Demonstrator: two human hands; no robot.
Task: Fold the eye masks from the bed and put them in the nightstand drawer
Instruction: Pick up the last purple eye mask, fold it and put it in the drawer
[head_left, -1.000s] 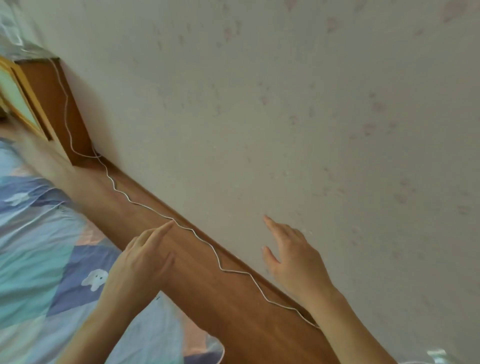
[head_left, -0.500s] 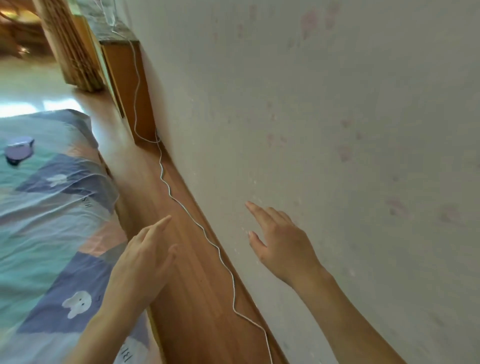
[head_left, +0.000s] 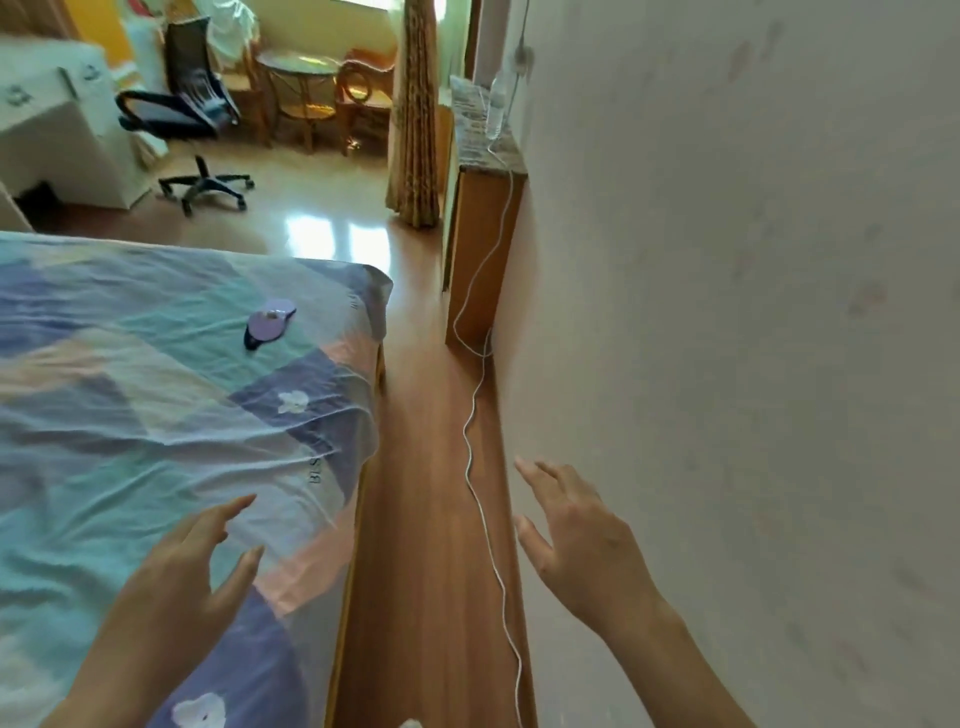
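Note:
A purple eye mask (head_left: 267, 322) with a dark strap lies on the patchwork bed cover (head_left: 130, 415), near the bed's far right corner. My left hand (head_left: 195, 566) hovers over the near part of the bed with fingers spread, holding nothing. My right hand (head_left: 576, 540) is raised beside the wall over the floor strip, fingers straight and empty. Both hands are well short of the mask. No nightstand drawer is in view.
A narrow wooden floor strip (head_left: 426, 519) runs between the bed and the wall (head_left: 753, 364), with a white cable (head_left: 480, 467) trailing along it to a wooden cabinet (head_left: 478, 249). Farther off stand an office chair (head_left: 182, 109), a white desk (head_left: 52, 130) and rattan furniture (head_left: 311, 88).
The view has swung from the wall and floor up toward the room, bringing the bed and the eye mask into view. My left hand now hovers over the bed; both hands stay empty.

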